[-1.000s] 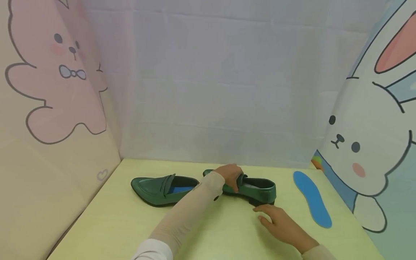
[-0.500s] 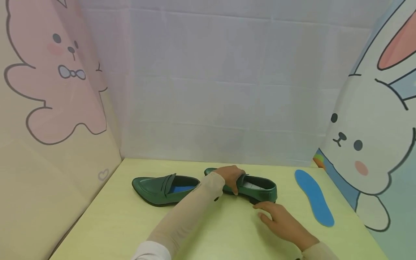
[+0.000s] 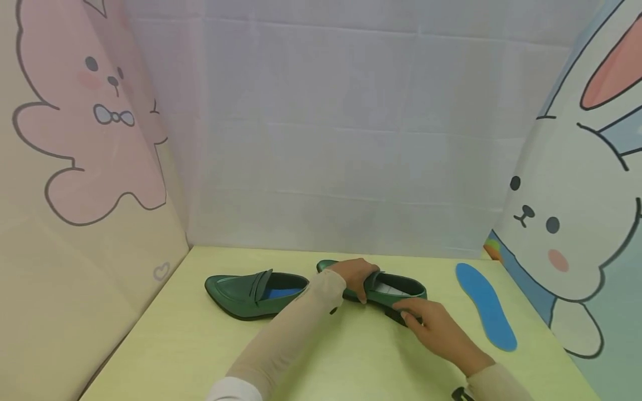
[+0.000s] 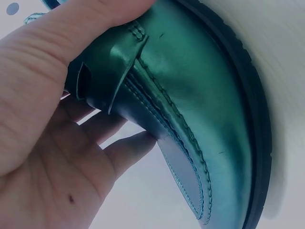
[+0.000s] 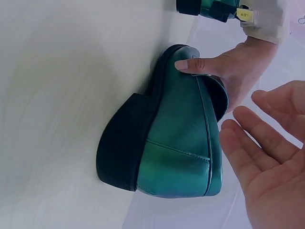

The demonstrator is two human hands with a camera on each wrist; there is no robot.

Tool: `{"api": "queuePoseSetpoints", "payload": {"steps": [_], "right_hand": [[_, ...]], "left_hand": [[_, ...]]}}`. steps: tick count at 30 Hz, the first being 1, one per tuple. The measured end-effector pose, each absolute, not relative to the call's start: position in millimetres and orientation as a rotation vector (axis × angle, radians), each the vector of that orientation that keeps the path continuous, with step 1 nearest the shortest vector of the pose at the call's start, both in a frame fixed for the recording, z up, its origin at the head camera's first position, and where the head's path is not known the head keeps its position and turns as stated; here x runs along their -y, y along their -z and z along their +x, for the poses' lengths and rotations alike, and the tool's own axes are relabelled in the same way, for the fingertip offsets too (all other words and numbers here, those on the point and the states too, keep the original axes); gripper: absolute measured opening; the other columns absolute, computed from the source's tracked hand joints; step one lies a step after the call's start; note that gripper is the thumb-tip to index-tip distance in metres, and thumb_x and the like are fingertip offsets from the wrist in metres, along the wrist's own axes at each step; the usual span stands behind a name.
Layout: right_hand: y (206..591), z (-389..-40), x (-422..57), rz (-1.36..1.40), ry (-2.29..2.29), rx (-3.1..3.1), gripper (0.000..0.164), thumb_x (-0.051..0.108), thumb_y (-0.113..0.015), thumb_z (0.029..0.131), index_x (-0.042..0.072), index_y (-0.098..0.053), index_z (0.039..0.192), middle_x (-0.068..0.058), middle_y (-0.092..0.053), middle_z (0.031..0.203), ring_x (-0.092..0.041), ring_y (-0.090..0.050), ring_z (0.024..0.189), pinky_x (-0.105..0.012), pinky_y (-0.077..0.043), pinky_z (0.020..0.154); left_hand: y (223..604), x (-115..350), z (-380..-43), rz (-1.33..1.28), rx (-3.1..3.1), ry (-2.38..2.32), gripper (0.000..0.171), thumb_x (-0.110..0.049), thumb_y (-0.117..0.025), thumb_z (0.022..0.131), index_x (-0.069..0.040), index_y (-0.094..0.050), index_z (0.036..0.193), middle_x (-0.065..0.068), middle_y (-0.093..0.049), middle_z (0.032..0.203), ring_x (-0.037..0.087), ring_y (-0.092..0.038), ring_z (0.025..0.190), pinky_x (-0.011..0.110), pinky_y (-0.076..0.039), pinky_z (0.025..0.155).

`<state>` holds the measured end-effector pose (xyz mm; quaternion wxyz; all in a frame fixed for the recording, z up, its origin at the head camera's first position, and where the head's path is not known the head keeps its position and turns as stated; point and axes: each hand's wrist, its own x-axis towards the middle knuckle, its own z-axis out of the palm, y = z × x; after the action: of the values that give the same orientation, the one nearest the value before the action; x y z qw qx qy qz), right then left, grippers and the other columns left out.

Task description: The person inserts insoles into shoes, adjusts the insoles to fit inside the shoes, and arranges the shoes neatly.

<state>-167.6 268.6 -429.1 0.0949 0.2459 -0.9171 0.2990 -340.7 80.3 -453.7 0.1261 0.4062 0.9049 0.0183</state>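
A dark green loafer (image 3: 383,298) sits at the back middle of the table, its opening toward the right. My left hand (image 3: 355,275) grips it over the front part, thumb on the near side; the left wrist view shows that thumb across the strap of the loafer (image 4: 200,86). Beside the heel is my right hand (image 3: 441,331), holding nothing. Its fingers look nearly straight next to the collar of the loafer (image 5: 181,143) in the right wrist view; whether they touch it I cannot tell. Something pale lies inside this shoe.
A matching green loafer (image 3: 233,295) stands at the left, with a blue insole (image 3: 281,292) inside, partly behind my left sleeve. Another blue insole (image 3: 485,306) lies flat at the right of the yellow table (image 3: 165,345). A pale curtain (image 3: 321,139) hangs behind.
My right hand has moved slightly up and closer to the heel, now overlapping it in the head view. The left hand keeps its grip in about the same place.
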Motion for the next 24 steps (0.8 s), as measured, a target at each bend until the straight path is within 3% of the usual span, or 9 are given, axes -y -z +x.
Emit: {"api": "queuePoseSetpoints", "payload": {"steps": [6,14,17,20,24], "right_hand": [[426.3,-173.4,-272.8,0.707,-0.798,2.669,0.029,0.008,-0.062,0.088,0.018,-0.062,0.115,0.004,-0.062,0.110,-0.012,-0.059,0.093,-0.030,-0.050,0.068],[418.5,-192.6,-284.6,0.668,-0.632,2.607,0.056,0.023,-0.071,0.082,0.013,-0.049,0.132,-0.010,-0.053,0.124,-0.030,-0.049,0.112,-0.049,-0.046,0.083],[419.7,-201.1,-288.7,0.617,-0.599,2.664,0.065,0.035,-0.071,0.082,0.011,-0.044,0.136,-0.017,-0.045,0.132,-0.037,-0.042,0.117,-0.054,-0.044,0.085],[424.5,-207.7,-292.6,0.556,-0.589,2.744,0.077,0.049,-0.068,0.080,0.009,-0.039,0.140,-0.022,-0.037,0.137,-0.043,-0.037,0.121,-0.058,-0.041,0.085],[432.8,-213.4,-296.6,0.460,-0.609,2.875,0.092,0.062,-0.064,0.077,0.008,-0.032,0.144,-0.026,-0.034,0.139,-0.046,-0.038,0.120,-0.060,-0.041,0.084]], "left_hand": [[453.2,-80.0,-339.0,1.177,-2.637,-0.049,0.096,-0.047,-0.083,0.060,-0.025,-0.038,0.142,-0.011,-0.051,0.128,0.006,-0.051,0.107,0.023,-0.043,0.084],[451.3,-75.1,-336.7,1.186,-2.624,-0.125,0.107,-0.059,-0.076,0.061,-0.017,-0.029,0.147,-0.006,-0.038,0.143,0.009,-0.039,0.125,0.027,-0.036,0.097],[446.3,-72.9,-331.4,1.106,-2.623,-0.170,0.105,-0.071,-0.064,0.067,-0.017,-0.026,0.148,-0.004,-0.034,0.146,0.011,-0.037,0.127,0.031,-0.037,0.098],[440.3,-71.7,-324.5,0.985,-2.639,-0.207,0.100,-0.082,-0.042,0.073,-0.018,-0.025,0.148,-0.003,-0.030,0.148,0.014,-0.036,0.129,0.036,-0.036,0.100],[436.7,-73.4,-316.9,0.891,-2.708,-0.274,0.088,-0.083,-0.026,0.079,-0.017,-0.051,0.133,-0.002,-0.052,0.131,0.015,-0.054,0.109,0.036,-0.045,0.088]]}}
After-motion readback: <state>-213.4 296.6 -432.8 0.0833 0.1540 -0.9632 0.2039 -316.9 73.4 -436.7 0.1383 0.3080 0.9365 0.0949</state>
